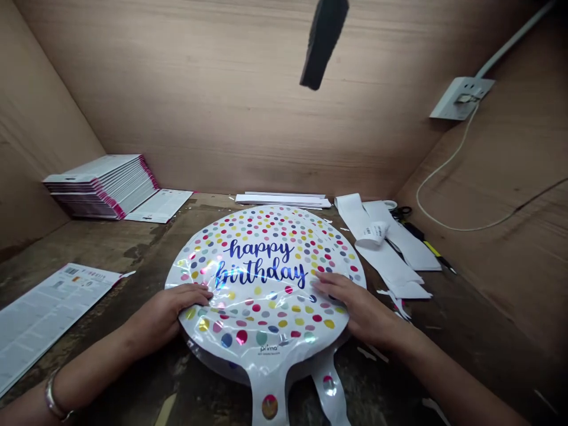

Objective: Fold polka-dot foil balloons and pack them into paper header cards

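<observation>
A flat round foil balloon (pixel 266 307) with coloured dots and "happy birthday" in blue lies in front of me, its tail pointing toward me. Beneath it shows the tail of another foil balloon (pixel 331 384), so more than one is stacked. My left hand (pixel 180 305) lies flat on the left edge of the top balloon, fingers stretched over it. On the right edge rests my right hand (pixel 355 302), its fingers extended and pressing on the foil. Neither hand grips anything.
Folded printed cards (pixel 104 189) are stacked at the back left; a printed sheet (pixel 57 313) lies nearer. White paper strips (pixel 386 254), scissors (pixel 402 211) and a yellow-black cutter (pixel 432 251) lie right. A wall socket (pixel 464 97) has a dangling cable (pixel 419 195). Wooden walls enclose the table.
</observation>
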The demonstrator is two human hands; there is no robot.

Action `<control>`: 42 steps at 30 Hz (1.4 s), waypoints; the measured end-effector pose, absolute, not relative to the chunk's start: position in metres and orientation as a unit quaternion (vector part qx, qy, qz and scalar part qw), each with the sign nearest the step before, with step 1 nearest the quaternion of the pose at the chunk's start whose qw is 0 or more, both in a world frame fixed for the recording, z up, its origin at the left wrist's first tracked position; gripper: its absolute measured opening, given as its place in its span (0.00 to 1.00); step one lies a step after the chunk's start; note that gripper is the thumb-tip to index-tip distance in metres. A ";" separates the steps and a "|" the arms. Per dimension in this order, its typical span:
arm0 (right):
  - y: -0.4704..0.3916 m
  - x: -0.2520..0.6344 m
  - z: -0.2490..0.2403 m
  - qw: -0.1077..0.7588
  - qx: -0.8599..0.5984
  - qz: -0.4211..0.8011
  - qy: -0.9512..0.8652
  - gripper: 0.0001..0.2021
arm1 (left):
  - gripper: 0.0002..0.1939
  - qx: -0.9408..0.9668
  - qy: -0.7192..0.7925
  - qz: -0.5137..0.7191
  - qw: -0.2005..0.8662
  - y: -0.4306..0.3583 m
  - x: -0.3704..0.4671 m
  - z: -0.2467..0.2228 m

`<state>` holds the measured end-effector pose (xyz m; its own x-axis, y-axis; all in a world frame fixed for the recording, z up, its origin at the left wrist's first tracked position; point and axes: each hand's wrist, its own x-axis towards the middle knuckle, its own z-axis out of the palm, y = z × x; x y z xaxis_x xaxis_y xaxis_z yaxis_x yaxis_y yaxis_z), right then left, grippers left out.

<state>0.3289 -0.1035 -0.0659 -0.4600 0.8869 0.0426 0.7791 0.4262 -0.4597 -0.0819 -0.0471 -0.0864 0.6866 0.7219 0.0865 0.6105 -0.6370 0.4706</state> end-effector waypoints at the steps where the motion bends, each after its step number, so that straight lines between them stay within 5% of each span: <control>1: -0.100 0.330 -0.068 0.143 -0.504 0.199 -0.828 0.27 | 0.15 0.888 0.380 0.133 0.224 -0.044 -0.082 -0.085; 7: -0.065 0.335 -0.068 0.152 -0.638 0.278 -0.702 0.13 | 0.15 0.757 0.546 0.145 0.327 -0.003 -0.087 -0.083; 14: -0.028 0.331 -0.070 0.121 -0.757 0.146 -0.625 0.18 | 0.20 0.691 0.676 0.141 0.214 0.032 -0.077 -0.086; 21: -0.026 0.320 -0.078 0.062 -0.792 0.029 -0.607 0.17 | 0.18 0.713 0.678 0.124 0.131 0.031 -0.068 -0.088; 32: -0.034 0.334 -0.076 0.000 -0.801 0.021 -0.599 0.16 | 0.18 0.732 0.650 0.144 0.147 0.024 -0.068 -0.089; 37: -0.031 0.330 -0.079 -0.018 -0.808 0.020 -0.588 0.16 | 0.17 0.738 0.664 0.062 0.105 0.030 -0.072 -0.089; 42: -0.035 0.325 -0.080 -0.029 -0.806 0.009 -0.592 0.17 | 0.20 0.767 0.639 0.034 -0.044 0.013 -0.036 -0.077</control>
<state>0.3247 -0.0346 -0.0801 0.2995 0.9528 -0.0498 0.9539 -0.2979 0.0366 -0.0358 0.0128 -0.0766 0.1804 0.9775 0.1093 0.9836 -0.1789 -0.0240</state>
